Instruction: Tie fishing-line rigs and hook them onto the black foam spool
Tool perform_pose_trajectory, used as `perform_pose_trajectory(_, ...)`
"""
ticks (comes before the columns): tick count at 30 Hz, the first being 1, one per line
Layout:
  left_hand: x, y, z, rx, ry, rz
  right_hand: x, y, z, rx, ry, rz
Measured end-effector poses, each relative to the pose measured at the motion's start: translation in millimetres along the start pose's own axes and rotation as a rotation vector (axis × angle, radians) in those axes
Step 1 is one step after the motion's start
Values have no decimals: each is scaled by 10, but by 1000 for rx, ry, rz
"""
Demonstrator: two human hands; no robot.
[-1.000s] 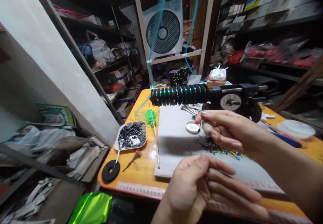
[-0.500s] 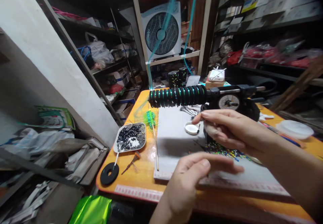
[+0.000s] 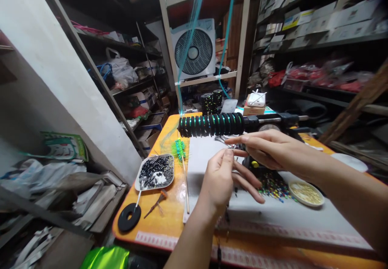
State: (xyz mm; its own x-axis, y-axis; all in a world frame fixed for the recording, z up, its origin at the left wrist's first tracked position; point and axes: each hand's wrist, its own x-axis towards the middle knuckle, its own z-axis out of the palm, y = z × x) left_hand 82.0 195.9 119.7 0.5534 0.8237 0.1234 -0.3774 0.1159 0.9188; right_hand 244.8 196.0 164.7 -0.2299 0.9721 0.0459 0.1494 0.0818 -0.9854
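Observation:
My left hand (image 3: 221, 174) is raised over the white board, its thumb and index finger pressed together and the other fingers spread. What it pinches is too fine to make out. Small dark pieces (image 3: 227, 216) hang in a loose row below it. My right hand (image 3: 266, 150) is just above and to the right, index finger stretched left over my left fingertips, the others curled; anything in it is hidden. Behind my hands a horizontal roller of black ring spools (image 3: 210, 124), wound with teal line, sits on a dark winding device, partly covered by my right hand.
A white tray (image 3: 172, 179) of dark small parts, a black foam ring (image 3: 129, 217) and a thin stick (image 3: 185, 188) lie left. Coloured beads (image 3: 275, 186) and a dish of gold pieces (image 3: 306, 193) are right. Teal strands (image 3: 189, 38) hang before a fan (image 3: 194, 53).
My left hand has risen towards my right hand and turned, its thumb and index finger now together. The small dark hanging pieces show below it. The camera view has shifted slightly.

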Motion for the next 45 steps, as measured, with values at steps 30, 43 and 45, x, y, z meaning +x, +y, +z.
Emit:
perform_pose_trajectory(30, -396, -474, 143, -456, 108, -116, 129, 44, 262, 596, 34, 267)
perform_pose_trajectory(43, -565, -701, 122, -675, 2, -127, 113, 79, 247, 592, 27, 264)
perform_pose_trajectory(45, -585, -719, 121, -693, 8, -125, 122, 77, 245, 592, 22, 262)
